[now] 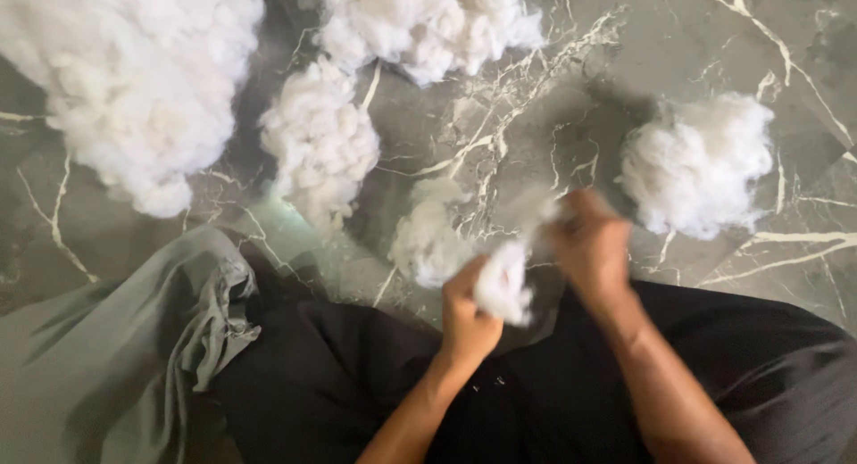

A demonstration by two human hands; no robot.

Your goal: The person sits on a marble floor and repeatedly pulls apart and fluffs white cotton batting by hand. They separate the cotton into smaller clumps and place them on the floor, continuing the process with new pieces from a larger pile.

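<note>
Fibre tuft is pinched by both hands, left and right; pulling gently apart should loosen it evenly.

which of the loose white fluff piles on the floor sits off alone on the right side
The rounded fluff pile beyond the right hand. It lies alone on the marble floor, while the other piles cluster at upper left and centre.

Bare floor between fluff clumps.
</note>
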